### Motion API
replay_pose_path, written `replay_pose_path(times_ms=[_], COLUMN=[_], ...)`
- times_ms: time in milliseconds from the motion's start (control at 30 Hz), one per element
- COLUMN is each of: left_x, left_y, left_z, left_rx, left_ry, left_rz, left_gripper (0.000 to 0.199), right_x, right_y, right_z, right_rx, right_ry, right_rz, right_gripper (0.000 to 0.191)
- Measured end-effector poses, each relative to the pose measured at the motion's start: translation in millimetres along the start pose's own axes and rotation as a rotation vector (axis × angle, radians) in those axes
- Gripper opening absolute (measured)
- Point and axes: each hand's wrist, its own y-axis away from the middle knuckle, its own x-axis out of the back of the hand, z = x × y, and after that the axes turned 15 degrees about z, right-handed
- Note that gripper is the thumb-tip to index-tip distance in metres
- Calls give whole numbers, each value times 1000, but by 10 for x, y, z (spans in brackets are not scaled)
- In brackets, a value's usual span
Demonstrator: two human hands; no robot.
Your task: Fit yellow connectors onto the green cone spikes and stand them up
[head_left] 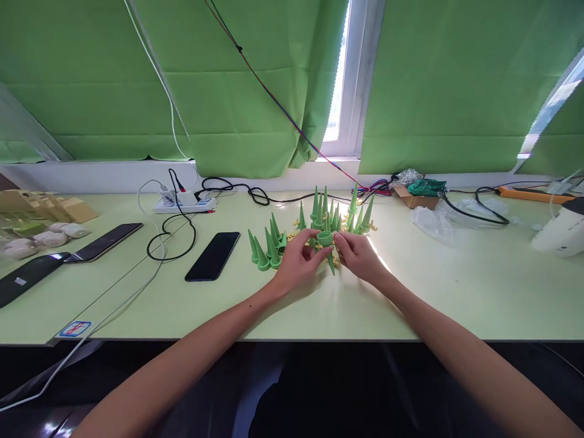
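Observation:
A green plastic spike (pixel 325 238) with a round, hollow cup end is held point down above the table. My left hand (pixel 297 260) is closed around its cup from the left. On the other side my right hand (pixel 358 255) pinches close against the cup's edge; whatever lies between those fingertips is hidden. Behind the hands, more green spikes (pixel 314 207) stand point up, with small yellow pieces (pixel 373 225) among them. Another cluster of green spikes (pixel 262 255) is left of my left hand.
A black phone (pixel 212 257) lies left of the spikes. Farther left are a power strip (pixel 186 205), looped cables and dark flat devices (pixel 104 242). At the back right sit a small cardboard box (pixel 413 198) and clear plastic bags (pixel 433 225). A white device (pixel 563 230) stands far right.

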Motion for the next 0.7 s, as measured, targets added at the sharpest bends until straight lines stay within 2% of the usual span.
replay_pose_path(times_ms=[233,467,600,700], left_x=[-23,-21,-12,5], left_y=[17,34,7,-20], left_z=[44,99,89,83], left_rx=[-92,-13,38,113], left_ry=[8,26,81,127], left_rz=[58,105,102,33], left_gripper=[33,30,45,63], right_x=[-18,-8,2,14], right_y=[6,10,1,8], right_z=[14,-54,-96,-98], right_rx=[-31,-29,-35,-5], right_ry=[-55,-76,-133,-101], right_rz=[21,45,67,51], right_gripper=[50,47,41,36])
